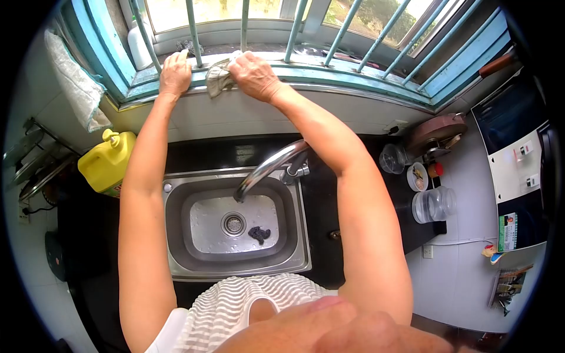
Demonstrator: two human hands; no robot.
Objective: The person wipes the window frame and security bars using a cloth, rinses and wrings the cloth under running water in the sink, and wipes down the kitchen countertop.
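My right hand point(254, 75) is closed round a crumpled greyish cloth point(219, 79), which hangs down over the lower rail of the blue window frame point(321, 75). My left hand point(175, 73) grips that same rail between two upright bars, its fingers bent over the top. Both arms reach forward across the steel sink point(176, 259). Below them, the curved chrome faucet point(268, 167) arches over the basin. A dark wet scrap point(259, 235) lies beside the drain point(233, 224).
On the left stands a yellow pump jug point(107, 159); a white bottle point(140, 46) is behind the bars. Clear jars point(434, 205), a small bowl point(417, 177) and a reddish-brown pan point(432, 132) sit on the right. A white cloth bag point(73, 82) hangs at the left wall.
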